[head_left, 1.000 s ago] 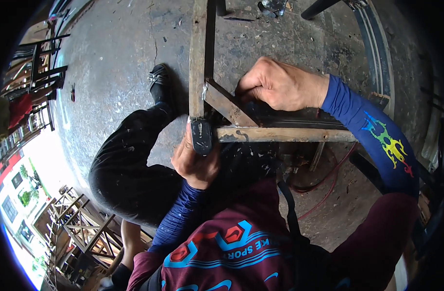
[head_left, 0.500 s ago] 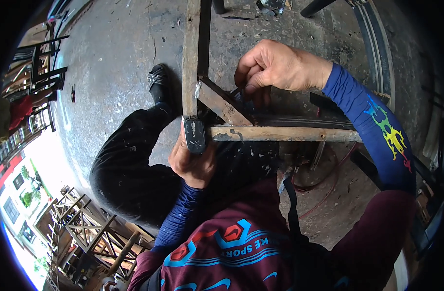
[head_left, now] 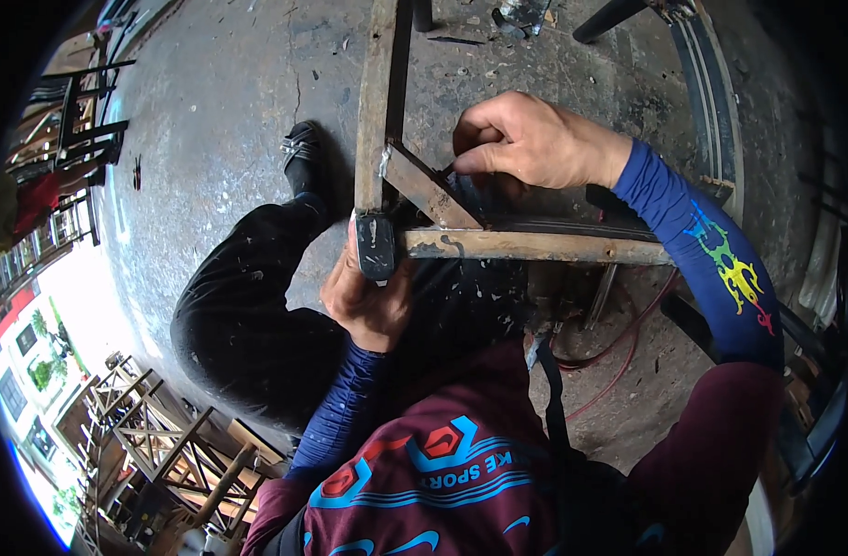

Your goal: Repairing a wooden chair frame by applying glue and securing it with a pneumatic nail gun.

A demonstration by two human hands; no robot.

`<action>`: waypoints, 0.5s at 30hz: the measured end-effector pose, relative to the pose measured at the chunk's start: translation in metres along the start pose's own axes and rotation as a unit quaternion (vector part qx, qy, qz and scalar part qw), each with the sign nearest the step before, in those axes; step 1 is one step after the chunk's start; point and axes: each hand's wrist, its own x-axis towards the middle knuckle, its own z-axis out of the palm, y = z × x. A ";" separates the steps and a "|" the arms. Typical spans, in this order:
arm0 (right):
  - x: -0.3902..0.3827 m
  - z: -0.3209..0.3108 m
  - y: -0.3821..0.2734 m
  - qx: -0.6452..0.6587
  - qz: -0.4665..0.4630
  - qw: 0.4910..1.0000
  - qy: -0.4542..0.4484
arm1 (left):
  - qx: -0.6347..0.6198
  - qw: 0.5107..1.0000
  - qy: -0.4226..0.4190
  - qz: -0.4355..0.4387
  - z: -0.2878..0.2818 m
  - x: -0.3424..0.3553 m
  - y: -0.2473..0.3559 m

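A wooden frame (head_left: 544,246) with dark inner faces lies across my lap. At its near left corner, my left hand (head_left: 368,310) is wrapped round the black block-like leg end (head_left: 376,248) from below. A short brown diagonal brace (head_left: 430,190) spans the inside of that corner. Just beyond the brace, my right hand (head_left: 540,144) is closed in a pinch, thumb against bent fingers. A thin dark piece shows at the thumb tip beside the brace; its kind is too small to tell.
Black legs (head_left: 611,18) and a far rail (head_left: 707,102) of the frame extend right. A red hose (head_left: 619,371) loops on the stained concrete floor. Pliers-like tool (head_left: 138,173) lies at left. Stacked wooden frames (head_left: 160,435) stand lower left.
The frame's corner has shifted slightly right and away from me, with my left hand still on it. My right hand stays near the brace, its pinch slightly changed.
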 end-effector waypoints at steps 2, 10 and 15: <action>0.002 0.000 0.002 -0.022 -0.025 0.999 -0.013 | 0.006 1.000 0.001 0.009 0.001 0.000 0.001; 0.007 0.001 0.003 -0.057 -0.040 0.998 -0.007 | -0.024 1.000 0.007 -0.005 0.003 0.003 0.003; 0.005 -0.001 0.001 -0.004 0.011 0.999 -0.047 | -0.010 1.000 0.013 0.012 0.004 0.003 0.001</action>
